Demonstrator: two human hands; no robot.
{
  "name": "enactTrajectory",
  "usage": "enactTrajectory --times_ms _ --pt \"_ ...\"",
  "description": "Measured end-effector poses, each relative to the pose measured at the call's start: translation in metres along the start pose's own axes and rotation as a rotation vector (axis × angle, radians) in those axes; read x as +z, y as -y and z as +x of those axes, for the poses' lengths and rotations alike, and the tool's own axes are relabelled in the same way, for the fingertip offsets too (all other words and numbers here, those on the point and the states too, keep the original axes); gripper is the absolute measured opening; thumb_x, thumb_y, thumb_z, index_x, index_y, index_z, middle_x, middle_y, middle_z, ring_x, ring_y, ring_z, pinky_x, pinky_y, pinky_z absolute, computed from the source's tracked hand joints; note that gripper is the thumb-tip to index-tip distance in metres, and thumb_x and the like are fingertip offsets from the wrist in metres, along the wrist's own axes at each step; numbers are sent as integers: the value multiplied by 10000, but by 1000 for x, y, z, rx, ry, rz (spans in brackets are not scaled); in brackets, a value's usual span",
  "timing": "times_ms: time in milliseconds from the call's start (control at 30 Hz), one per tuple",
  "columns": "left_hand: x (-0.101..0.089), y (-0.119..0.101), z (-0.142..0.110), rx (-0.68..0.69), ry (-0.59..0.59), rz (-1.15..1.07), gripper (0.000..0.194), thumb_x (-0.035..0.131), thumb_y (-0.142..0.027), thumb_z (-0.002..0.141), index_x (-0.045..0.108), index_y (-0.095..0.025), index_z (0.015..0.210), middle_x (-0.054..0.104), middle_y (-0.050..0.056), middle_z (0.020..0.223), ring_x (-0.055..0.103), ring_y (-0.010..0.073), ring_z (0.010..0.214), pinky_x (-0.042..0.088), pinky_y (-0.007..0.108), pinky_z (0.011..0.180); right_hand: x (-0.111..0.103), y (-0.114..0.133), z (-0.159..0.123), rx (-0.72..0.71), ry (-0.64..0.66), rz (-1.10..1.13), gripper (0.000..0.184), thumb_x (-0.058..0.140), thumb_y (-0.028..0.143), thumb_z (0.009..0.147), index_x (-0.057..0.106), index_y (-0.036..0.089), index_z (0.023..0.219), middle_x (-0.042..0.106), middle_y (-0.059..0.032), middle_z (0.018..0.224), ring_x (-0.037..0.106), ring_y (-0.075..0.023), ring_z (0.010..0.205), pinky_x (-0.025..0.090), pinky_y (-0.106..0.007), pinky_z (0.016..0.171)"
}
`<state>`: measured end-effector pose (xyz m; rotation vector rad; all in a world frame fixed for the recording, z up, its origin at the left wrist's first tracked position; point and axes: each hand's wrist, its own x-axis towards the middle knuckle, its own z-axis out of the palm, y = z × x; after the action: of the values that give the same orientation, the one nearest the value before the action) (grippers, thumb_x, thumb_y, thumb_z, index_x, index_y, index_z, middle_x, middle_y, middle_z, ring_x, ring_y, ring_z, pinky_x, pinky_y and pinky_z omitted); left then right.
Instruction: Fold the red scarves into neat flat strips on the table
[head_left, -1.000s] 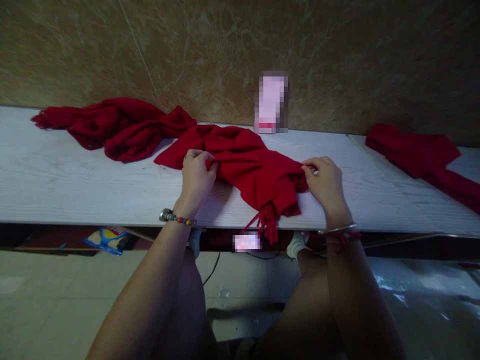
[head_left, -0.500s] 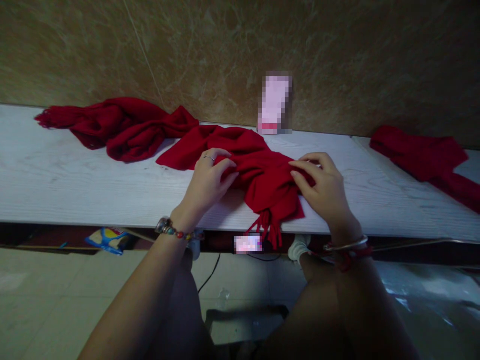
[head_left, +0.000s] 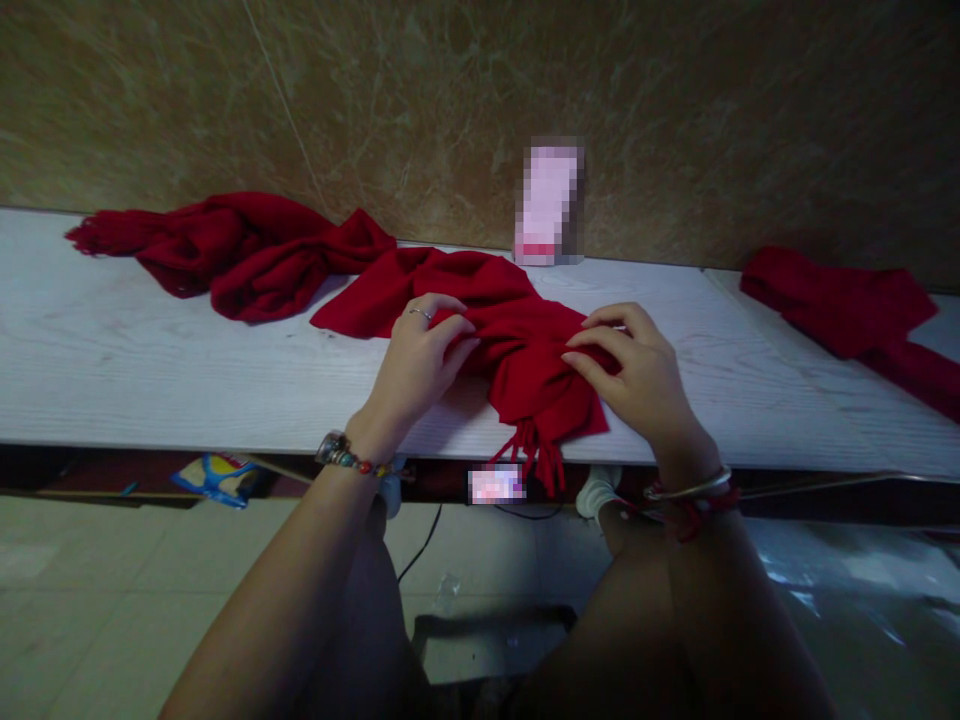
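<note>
A red fringed scarf (head_left: 480, 275) lies crumpled on a white wood-grain counter (head_left: 225, 390), its tassels (head_left: 536, 450) hanging over the front edge. My left hand (head_left: 427, 350), with a ring and a beaded bracelet, has its curled fingers and thumb closed on the scarf's near side. Opposite it, my right hand (head_left: 634, 370), with bangles at the wrist, pinches the right part of the scarf; the cloth partly hides those fingertips. Between both hands the fabric is bunched in folds.
Another red fringed cloth (head_left: 255, 250) stretches to the left, meeting the scarf. A red cloth (head_left: 840, 305) lies at the far right. Against the marbled wall (head_left: 412, 110) leans a blurred pink item (head_left: 551, 195). Under the counter are a blue packet (head_left: 217, 478) and a lit blurred screen (head_left: 495, 484).
My right hand has shifted slightly left, its fingers further onto the scarf. My left hand stays nearly where it was.
</note>
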<state>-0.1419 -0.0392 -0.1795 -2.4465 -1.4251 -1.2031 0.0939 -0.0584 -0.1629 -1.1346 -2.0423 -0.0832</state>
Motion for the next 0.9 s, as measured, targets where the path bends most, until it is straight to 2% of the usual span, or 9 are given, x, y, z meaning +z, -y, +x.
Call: enactTrajectory --times_ms 233,400,533,700,900 --pt "1 0 0 -9 -8 9 115 530 -202 850 643 -191 827 599 76 1042 543 229 998 447 395 869 -4 4 0 -29 15 40 110 607 324 812 661 239 856 579 -54 933 552 -230 912 452 -405 826" --pt "0 1 0 -28 -30 19 116 526 -190 845 641 -196 831 600 71 1033 543 227 992 449 395 867 -5 3 1 -11 16 25 112 565 231 824 613 228 723 574 -41 854 551 -212 844 449 -386 783" --pt "1 2 0 -38 -51 24 115 526 -192 843 639 -200 823 606 60 1018 547 216 976 451 384 865 -5 2 1 -1 16 23 119 524 216 843 595 229 748 567 -43 839 545 -213 839 447 -383 777" --pt "2 2 1 -28 -20 25 120 525 -211 847 640 -198 815 611 66 1020 553 221 962 454 390 861 -3 4 0 -7 56 23 42 593 265 813 626 244 827 571 -50 916 547 -237 911 444 -409 823" --pt "0 0 1 -17 26 19 141 510 -216 858 645 -186 832 606 76 1032 565 220 949 466 380 848 0 1 0 -14 84 25 88 572 210 816 607 228 737 576 -49 913 551 -220 889 444 -384 799"
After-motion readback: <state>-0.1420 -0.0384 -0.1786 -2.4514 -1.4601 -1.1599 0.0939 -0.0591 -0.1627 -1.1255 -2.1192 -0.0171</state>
